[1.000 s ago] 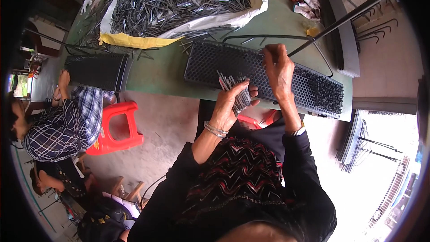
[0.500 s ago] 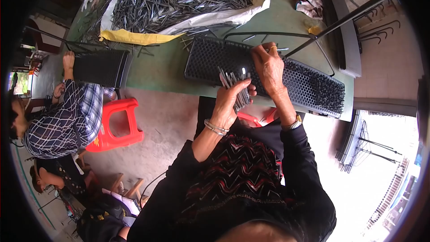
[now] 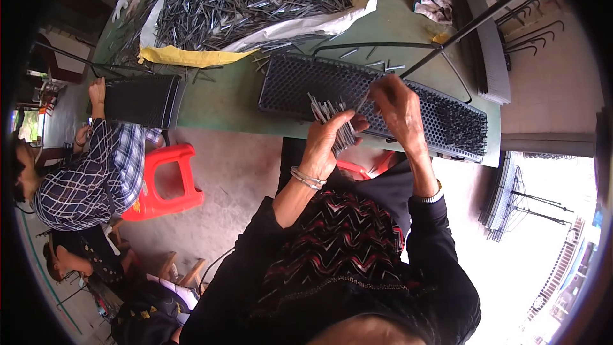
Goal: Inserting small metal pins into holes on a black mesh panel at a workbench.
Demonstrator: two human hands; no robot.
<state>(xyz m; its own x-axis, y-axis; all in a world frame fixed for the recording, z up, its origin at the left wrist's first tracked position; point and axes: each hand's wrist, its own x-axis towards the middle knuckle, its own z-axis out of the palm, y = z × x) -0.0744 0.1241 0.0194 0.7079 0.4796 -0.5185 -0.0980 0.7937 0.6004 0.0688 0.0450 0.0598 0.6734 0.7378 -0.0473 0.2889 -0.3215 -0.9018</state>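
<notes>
A bundle of thin grey metal rods [image 3: 332, 115] lies in my left hand [image 3: 321, 144], its fingers closed around them, at the front edge of a long black perforated tray [image 3: 295, 86]. Just to the right, my right hand [image 3: 401, 112] is over the tray with thumb and fingers pinched. One thin rod [image 3: 363, 99] sticks out from that pinch, slanting toward the bundle. Many short dark rods [image 3: 463, 124] stand upright in the holes at the tray's right end. The middle and left holes show no standing rods.
A white-and-yellow sack [image 3: 198, 55] spread on the green table [image 3: 217, 105] carries a heap of loose rods [image 3: 255, 0]. Black bars [image 3: 479, 22] cross above the tray. Gloves [image 3: 434, 3] lie at the far right. To the left, a person [image 3: 89, 179] works at another black tray [image 3: 143, 99] beside a red stool [image 3: 169, 182].
My right hand has drawn back from the tray's holes toward me and slightly right, and a rod now shows in its pinch. My left hand stays around the bundle.
</notes>
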